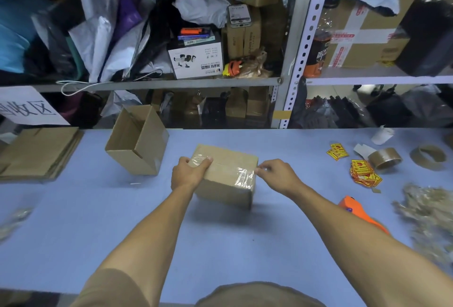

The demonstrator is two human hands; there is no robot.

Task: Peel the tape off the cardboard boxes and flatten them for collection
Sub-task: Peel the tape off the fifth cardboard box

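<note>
Left hand [190, 170] holds the box [226, 174] still. Right hand [274, 174] pinches the tape [245, 178]; pull slow and low so it won't rip.

I am reaching both bare forearms forward. My left hand [190, 171] is curling its fingers [206, 160] over a top edge, gripping. My right hand [275, 175] is pinching with bent fingertips, wrist raised.

At far left, a white paper sign [27, 108] hangs upside down, its large characters reading 回收区. Print on the white product box [196, 60] on the shelf is too small to read.
</note>
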